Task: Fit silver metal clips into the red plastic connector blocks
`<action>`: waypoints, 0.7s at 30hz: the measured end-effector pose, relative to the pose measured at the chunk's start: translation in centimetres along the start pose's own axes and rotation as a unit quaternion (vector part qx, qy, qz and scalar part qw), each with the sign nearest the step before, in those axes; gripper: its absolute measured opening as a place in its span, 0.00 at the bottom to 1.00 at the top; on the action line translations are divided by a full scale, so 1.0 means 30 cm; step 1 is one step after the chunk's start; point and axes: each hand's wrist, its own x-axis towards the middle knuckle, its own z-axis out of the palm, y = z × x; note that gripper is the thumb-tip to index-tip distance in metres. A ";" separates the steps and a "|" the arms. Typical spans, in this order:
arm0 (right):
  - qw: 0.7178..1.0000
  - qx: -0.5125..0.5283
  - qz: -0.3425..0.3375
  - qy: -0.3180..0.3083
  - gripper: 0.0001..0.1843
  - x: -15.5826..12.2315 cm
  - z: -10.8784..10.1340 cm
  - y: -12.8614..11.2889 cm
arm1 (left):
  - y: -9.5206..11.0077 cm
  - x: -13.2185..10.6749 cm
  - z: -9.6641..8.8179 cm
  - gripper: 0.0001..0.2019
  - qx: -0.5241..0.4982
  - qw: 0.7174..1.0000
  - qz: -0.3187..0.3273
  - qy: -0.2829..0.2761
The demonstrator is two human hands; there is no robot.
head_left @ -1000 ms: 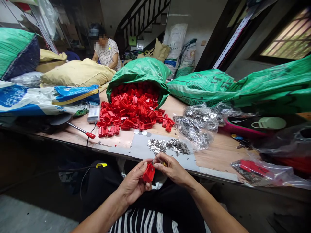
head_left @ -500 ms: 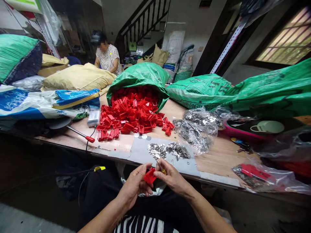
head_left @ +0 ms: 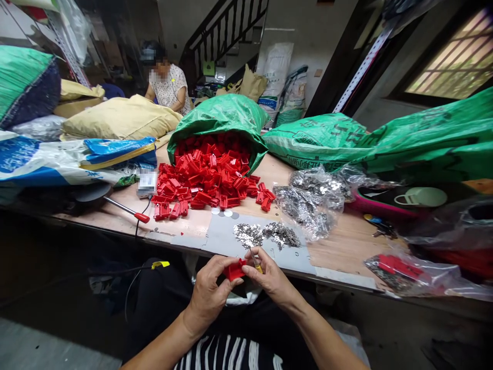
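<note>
Between the thumb and fingers of my left hand (head_left: 211, 282) is a small red plastic box-like part (head_left: 234, 269), held just in front of the table edge. My right hand (head_left: 267, 272) is closed on a thin metal-shafted tool with a yellow handle (head_left: 259, 267), its shaft pointing up and away. The right fingertips meet the near right side of the red part; whether they also grip it I cannot tell. Just beyond my hands, two small heaps of shiny metal pieces, one on the left (head_left: 247, 235) and one on the right (head_left: 282, 235), lie on a grey sheet (head_left: 221, 237).
Red parts (head_left: 210, 174) spill from a green sack (head_left: 227, 113). Clear bags of metal pieces (head_left: 308, 205) lie to the right, near a pink-rimmed container with a pale cup (head_left: 421, 197). A red-tipped lever (head_left: 141, 217) juts out at left. A person (head_left: 169, 85) sits across the table.
My left hand has turned the red part to another angle, and its fingers now wrap the part from the side. The right hand keeps the yellow-handled tool close by. The view has shifted slightly.
</note>
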 end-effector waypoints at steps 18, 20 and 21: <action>0.993 0.011 0.066 -0.093 0.23 -0.002 -0.007 0.010 | -0.093 -0.058 0.005 0.17 -0.287 0.926 -0.247 -0.005; 0.992 -0.108 0.033 -0.058 0.20 0.043 -0.031 -0.025 | -0.093 -0.056 0.009 0.20 -0.326 0.905 -0.273 0.031; 0.982 -0.186 0.005 -0.023 0.17 0.072 -0.046 -0.046 | -0.090 -0.053 0.008 0.21 -0.332 0.901 -0.277 0.045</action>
